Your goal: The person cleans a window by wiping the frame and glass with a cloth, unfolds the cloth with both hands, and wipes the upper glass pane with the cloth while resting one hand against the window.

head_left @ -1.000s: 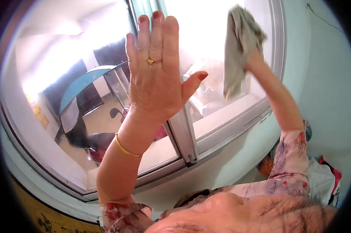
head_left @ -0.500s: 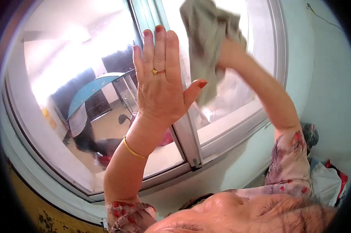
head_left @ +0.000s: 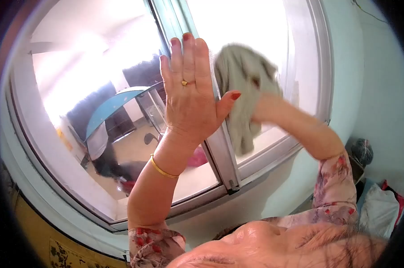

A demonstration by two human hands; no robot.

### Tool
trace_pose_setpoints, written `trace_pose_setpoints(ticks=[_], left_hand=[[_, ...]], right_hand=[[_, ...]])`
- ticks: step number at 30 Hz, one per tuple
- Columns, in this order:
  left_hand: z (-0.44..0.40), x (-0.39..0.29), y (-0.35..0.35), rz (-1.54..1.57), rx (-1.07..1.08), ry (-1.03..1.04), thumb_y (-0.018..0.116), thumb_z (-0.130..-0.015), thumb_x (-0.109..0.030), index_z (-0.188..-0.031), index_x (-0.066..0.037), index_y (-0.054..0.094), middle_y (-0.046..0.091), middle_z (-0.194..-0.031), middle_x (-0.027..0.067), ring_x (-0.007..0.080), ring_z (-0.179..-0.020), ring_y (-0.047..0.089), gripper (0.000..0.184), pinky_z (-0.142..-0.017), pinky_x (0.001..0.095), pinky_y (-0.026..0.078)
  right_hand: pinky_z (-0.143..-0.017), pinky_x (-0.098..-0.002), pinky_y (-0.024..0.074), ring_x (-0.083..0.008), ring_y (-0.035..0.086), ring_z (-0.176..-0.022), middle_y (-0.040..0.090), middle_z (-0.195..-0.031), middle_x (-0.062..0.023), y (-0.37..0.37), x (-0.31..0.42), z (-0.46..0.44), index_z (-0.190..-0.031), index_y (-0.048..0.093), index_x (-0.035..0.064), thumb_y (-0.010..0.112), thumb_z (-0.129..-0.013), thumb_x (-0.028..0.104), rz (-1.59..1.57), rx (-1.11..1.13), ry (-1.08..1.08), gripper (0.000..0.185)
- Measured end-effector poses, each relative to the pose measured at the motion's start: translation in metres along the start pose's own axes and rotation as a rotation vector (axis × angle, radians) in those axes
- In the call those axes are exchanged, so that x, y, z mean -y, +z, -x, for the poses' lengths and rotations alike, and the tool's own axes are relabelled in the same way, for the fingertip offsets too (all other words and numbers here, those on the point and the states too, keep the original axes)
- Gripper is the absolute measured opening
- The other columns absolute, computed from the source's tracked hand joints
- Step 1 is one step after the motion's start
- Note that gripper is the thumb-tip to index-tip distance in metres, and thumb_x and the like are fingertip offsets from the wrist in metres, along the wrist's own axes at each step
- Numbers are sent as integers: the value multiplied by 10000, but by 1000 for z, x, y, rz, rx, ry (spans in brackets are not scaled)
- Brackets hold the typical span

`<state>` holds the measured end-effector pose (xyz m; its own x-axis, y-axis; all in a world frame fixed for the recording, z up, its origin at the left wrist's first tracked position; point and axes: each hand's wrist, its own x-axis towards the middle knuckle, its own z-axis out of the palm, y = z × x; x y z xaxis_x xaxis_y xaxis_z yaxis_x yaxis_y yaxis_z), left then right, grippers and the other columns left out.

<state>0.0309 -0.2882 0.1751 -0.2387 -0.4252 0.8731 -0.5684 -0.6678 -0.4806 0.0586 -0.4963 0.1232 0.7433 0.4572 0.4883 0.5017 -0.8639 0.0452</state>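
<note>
My left hand (head_left: 191, 100) is stretched flat with its fingers up, in front of the window's middle frame (head_left: 224, 156). It wears a ring, and a gold bangle (head_left: 162, 169) circles the wrist. My right hand (head_left: 268, 107) presses a grey-green cloth (head_left: 242, 80) against the right window pane (head_left: 255, 22). The cloth hangs loosely and hides most of the fingers; motion blurs both it and the hand.
Through the glass show a scooter with a blue canopy (head_left: 112, 105) and a pinkish item. Bags (head_left: 378, 207) lie by the wall at lower right. A yellow patterned surface (head_left: 72, 254) lies at lower left.
My right hand has moved the cloth down the right pane. My left hand keeps its flat pose, and the whole view has shifted slightly.
</note>
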Motion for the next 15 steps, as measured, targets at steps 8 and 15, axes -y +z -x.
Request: trace_pose_setpoints(ticks=[8, 15], left_hand=[[1, 1, 2, -25, 7, -3, 619, -806, -499, -1461, 62, 168, 147, -1524, 272, 415, -1431, 97, 973, -1136, 547, 70], [-2, 0, -2, 1, -39, -6, 657, -785, -477, -1445, 85, 192, 171, -1515, 279, 426, -1421, 139, 983, -1135, 545, 107]], right_hand=[[-988, -408, 392, -347, 481, -1185, 510, -1273, -220, -202, 0, -142, -1196, 544, 17, 539, -845, 230, 478, -906, -137, 411], [-924, -413, 455, -309, 592, -1055, 619, -1112, -208, -114, 31, -68, -1120, 610, 2, 564, -831, 250, 177, -820, -100, 384]])
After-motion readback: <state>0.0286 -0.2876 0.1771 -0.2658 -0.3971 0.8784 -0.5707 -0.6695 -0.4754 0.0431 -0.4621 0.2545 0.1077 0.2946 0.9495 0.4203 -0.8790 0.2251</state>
